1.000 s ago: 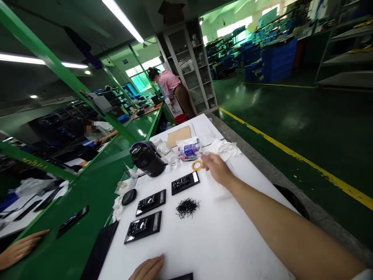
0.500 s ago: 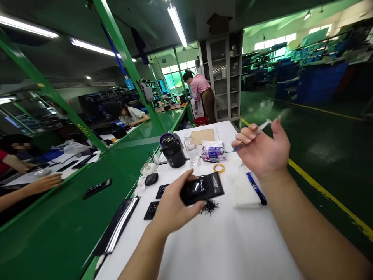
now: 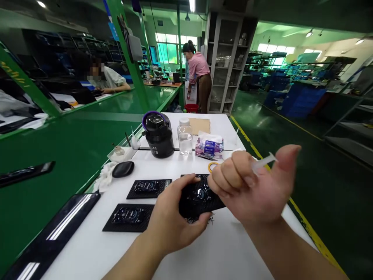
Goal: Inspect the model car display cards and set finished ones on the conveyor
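My left hand (image 3: 171, 217) grips a black plate (image 3: 194, 198) with a woven pattern and a glossy raised shape, thumb along its near edge. Over the plate's right end is my right hand (image 3: 256, 190), closed around a small syringe (image 3: 264, 162). The syringe's translucent plunger end sticks out by my raised thumb; its tip is hidden behind my fingers. Two similar black plates with car-like reliefs, a farther one (image 3: 148, 188) and a nearer one (image 3: 128, 216), lie left of my left hand. Thin black slivers (image 3: 211, 220) show on the table under the held plate, partly covered.
Behind my hands stand a black jug (image 3: 159, 140), a clear bottle (image 3: 185, 140) and a tissue pack (image 3: 209, 147). A yellow tape roll (image 3: 213, 166) is partly hidden. Leftward lie a black rounded object (image 3: 123, 169) and a glossy black panel (image 3: 55, 237). Two people are farther off.
My right hand has come left and down over the plate, its fingers curling tighter. The view has moved closer to the table and turned, so the plates on the left appear larger.
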Demonstrator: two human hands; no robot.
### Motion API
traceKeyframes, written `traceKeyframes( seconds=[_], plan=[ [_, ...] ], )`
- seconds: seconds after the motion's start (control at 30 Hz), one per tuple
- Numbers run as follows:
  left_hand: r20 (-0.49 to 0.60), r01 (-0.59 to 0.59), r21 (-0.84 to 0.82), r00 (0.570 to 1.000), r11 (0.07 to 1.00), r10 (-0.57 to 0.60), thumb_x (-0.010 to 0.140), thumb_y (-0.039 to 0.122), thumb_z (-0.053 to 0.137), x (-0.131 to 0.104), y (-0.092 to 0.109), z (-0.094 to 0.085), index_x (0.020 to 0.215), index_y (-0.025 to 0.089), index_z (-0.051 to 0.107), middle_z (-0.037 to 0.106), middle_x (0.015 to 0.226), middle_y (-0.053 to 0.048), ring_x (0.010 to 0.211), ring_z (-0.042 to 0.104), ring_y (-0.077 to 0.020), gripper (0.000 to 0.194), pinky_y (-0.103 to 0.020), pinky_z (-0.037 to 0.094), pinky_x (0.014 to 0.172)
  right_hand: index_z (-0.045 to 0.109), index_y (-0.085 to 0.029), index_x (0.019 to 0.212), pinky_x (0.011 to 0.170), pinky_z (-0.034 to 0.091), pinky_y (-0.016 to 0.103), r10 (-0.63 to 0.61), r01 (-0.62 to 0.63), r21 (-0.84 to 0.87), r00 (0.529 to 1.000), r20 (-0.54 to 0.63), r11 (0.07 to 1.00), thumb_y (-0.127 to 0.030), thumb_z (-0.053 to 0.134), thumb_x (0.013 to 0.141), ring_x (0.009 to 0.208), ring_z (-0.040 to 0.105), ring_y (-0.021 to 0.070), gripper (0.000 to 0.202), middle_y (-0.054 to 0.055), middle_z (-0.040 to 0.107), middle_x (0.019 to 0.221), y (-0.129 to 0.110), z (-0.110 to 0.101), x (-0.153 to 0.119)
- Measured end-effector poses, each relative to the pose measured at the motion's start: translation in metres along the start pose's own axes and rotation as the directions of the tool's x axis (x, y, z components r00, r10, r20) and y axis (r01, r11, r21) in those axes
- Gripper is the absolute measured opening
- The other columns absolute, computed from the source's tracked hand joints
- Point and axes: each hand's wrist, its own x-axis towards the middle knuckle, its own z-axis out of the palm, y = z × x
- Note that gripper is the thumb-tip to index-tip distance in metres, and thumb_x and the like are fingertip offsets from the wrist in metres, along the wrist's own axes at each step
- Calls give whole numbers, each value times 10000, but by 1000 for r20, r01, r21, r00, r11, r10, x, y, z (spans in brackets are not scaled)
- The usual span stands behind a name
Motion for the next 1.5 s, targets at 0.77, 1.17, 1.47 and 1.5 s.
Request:
traceKeyframes(
  seconds=[0.77,1.17,1.47,1.5],
  plan=[
    [-26,-31,66,999,997,33,677,280,744,0,10,-8,1232,192,519,720,1066,-60,923,720,-198,605,-296,591,856,224,-190,518,504,254,299,185,-190,-64,980,-68,980,-597,585,912,442,249,101,672,-57,214,454,-10,6,-9],
    [5,-12,67,1000,998,11,687,296,729,-1,10,-8,1223,221,502,716,1056,-52,910,720,-212,586,-323,599,844,250,-192,501,504,290,309,162,-174,-155,983,-89,972,-611,572,909,417,272,109,667,-50,216,432,-10,5,-10],
    [9,-4,61,1000,998,4,690,301,732,-2,9,-9,1236,219,498,717,1057,-60,920,721,-220,599,-328,604,832,245,-195,505,486,263,305,153,-157,-133,987,-40,979,-607,578,892,418,250,108,656,-49,207,433,-8,4,-8],
    [10,-4,60,1000,998,3,689,303,733,-2,9,-9,1236,221,497,717,1054,-58,917,722,-220,601,-328,605,829,245,-197,506,485,265,304,148,-151,-139,988,-34,979,-610,583,887,419,252,109,656,-50,206,433,-7,4,-8]
  ],
)
